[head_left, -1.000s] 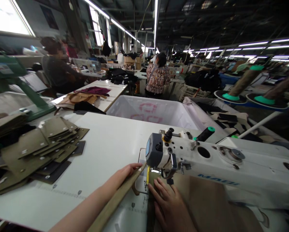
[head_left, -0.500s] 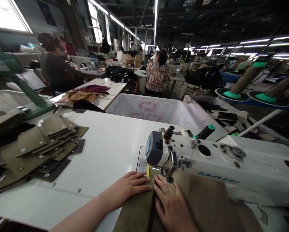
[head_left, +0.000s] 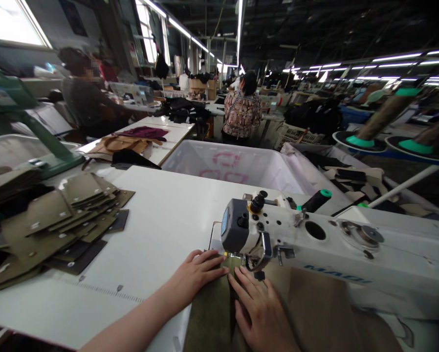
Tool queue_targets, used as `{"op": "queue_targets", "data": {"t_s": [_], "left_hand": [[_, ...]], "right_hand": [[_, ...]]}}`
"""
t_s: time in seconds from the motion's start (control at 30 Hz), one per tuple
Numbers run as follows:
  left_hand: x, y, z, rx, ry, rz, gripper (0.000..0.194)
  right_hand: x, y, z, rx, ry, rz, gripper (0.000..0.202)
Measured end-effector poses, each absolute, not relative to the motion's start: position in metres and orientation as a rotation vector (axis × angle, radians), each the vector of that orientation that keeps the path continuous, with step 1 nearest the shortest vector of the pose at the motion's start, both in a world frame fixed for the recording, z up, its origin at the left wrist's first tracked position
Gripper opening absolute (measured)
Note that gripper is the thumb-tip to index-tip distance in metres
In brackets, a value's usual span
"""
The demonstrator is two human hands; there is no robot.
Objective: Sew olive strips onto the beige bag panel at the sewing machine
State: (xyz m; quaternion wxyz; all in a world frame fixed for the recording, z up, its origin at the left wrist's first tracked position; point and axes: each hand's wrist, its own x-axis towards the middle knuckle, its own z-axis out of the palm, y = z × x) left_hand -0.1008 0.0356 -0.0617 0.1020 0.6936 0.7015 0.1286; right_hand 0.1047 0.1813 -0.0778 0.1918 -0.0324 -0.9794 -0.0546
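Note:
My left hand [head_left: 199, 274] lies flat with fingers spread on the olive fabric [head_left: 208, 318], just left of the needle area. Beside it, my right hand [head_left: 258, 305] rests on the same fabric, its fingers outstretched below the head of the white sewing machine [head_left: 333, 249]. The fabric's far end reaches under the machine head, where a small yellow piece [head_left: 226, 254] shows. A wider brown piece [head_left: 315, 303] spreads to the right, under the machine arm. The needle itself is hard to make out.
Olive pieces with metal snaps [head_left: 58, 215] are piled on the white table [head_left: 161, 210] at left, near a green machine [head_left: 47, 142]. A white bin [head_left: 227, 164] stands beyond. Thread cones [head_left: 377, 120] are at right. Two people sit farther back.
The olive fabric has moved slightly forward and right under the machine head, covering more of the yellow piece. Both hands stay on it; my left hand has shifted a little forward. The view has shifted slightly.

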Motion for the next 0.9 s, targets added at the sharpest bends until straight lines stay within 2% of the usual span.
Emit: {"op": "queue_targets", "data": {"t_s": [0.9], "left_hand": [[-0.107,0.046,-0.059,1.951,2.032,0.462,0.037]], "right_hand": [[0.098,0.193,-0.082,-0.049,-2.755,-0.217,0.054]]}}
